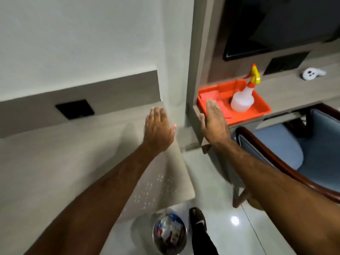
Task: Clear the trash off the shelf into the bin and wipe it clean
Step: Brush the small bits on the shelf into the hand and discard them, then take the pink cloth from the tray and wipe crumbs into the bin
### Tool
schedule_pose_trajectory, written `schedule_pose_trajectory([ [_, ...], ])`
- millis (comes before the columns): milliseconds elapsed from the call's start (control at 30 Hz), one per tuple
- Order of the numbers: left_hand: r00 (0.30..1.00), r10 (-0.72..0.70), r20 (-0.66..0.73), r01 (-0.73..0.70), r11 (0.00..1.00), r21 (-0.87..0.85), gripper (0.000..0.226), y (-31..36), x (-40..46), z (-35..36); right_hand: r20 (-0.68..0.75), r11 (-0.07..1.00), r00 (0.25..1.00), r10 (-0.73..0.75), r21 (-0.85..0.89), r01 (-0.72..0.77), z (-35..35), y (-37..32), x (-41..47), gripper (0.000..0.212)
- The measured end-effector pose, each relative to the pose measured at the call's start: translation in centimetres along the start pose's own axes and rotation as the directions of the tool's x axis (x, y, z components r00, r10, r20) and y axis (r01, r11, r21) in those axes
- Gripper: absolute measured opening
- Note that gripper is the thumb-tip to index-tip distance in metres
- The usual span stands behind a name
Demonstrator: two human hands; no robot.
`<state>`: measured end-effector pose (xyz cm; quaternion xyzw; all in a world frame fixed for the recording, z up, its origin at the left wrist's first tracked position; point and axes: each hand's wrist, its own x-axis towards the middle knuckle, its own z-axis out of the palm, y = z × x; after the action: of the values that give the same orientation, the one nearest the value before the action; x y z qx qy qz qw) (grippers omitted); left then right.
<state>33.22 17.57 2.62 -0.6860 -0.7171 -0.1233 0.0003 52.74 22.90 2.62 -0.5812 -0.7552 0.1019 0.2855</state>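
Note:
The pale wood shelf [64, 153] runs along the wall on the left, its top bare. My left hand [158, 126] is stretched flat over its right end, fingers together, holding nothing. My right hand [214, 120] reaches flat toward the orange tray [261, 109], its fingertips over the tray's near-left corner, also holding nothing. In the tray stand a white spray bottle [242, 98] with a yellow and red trigger and a folded orange cloth [211, 94]. Below the shelf, on the floor, a round metal bin [169, 234] holds wrappers and other trash.
A black wall socket [75, 109] sits above the shelf. A wooden chair with blue cushions [287, 155] stands at the right under the desk. A dark screen [279, 24] and a white controller [312, 73] are at the upper right. My foot [197, 218] is beside the bin.

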Motion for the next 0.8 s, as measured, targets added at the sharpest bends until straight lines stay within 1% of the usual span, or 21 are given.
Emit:
schedule_pose_trajectory([
  [100, 0.996, -0.049, 0.071, 0.043, 0.996, 0.076, 0.076, -0.1, 4.0, 2.7, 0.053, 0.997, 0.996, 0.079, -0.016, -0.078, 1.0, 4.2, 5.8, 0.056],
  [233, 0.977, -0.129, 0.170, 0.119, 0.990, 0.069, 0.078, -0.4, 7.3, 7.1, 0.148, 0.991, 0.980, 0.133, -0.049, -0.127, 3.2, 8.9, 10.9, 0.055],
  [300, 0.962, -0.170, 0.215, 0.159, 0.985, 0.066, 0.080, -0.7, 8.1, 9.4, 0.216, 0.990, 0.966, 0.140, -0.062, -0.130, 4.6, 10.6, 12.8, 0.048],
  [367, 0.943, -0.217, 0.253, 0.207, 0.976, 0.066, 0.084, -1.1, 8.3, 11.0, 0.278, 0.988, 0.950, 0.146, -0.080, -0.129, 5.9, 11.7, 14.1, 0.035],
  [433, 0.939, -0.238, 0.247, 0.227, 0.971, 0.071, 0.088, -1.5, 8.0, 12.3, 0.326, 0.984, 0.929, 0.175, -0.098, -0.151, 7.4, 12.5, 14.4, 0.029],
  [500, 0.945, -0.245, 0.218, 0.233, 0.969, 0.076, 0.088, -1.9, 7.6, 13.1, 0.313, 0.976, 0.929, 0.198, -0.151, -0.157, 9.0, 13.2, 14.0, 0.026],
  [567, 0.935, -0.271, 0.230, 0.263, 0.963, 0.064, 0.087, -2.3, 7.4, 13.6, 0.276, 0.968, 0.945, 0.176, -0.225, -0.114, 10.5, 13.4, 13.5, 0.018],
  [667, 0.937, -0.249, 0.244, 0.242, 0.968, 0.059, 0.088, -2.1, 8.1, 13.5, 0.229, 0.948, 0.962, 0.149, -0.308, -0.074, 10.3, 13.8, 14.4, 0.014],
  [733, 0.931, -0.232, 0.282, 0.222, 0.973, 0.066, 0.086, -1.9, 8.9, 13.2, 0.233, 0.949, 0.955, 0.184, -0.295, -0.111, 9.2, 14.2, 15.5, 0.015],
  [800, 0.924, -0.241, 0.296, 0.229, 0.970, 0.075, 0.081, -1.6, 8.9, 12.1, 0.191, 0.966, 0.965, 0.182, -0.217, -0.140, 7.6, 13.9, 15.4, 0.019],
])
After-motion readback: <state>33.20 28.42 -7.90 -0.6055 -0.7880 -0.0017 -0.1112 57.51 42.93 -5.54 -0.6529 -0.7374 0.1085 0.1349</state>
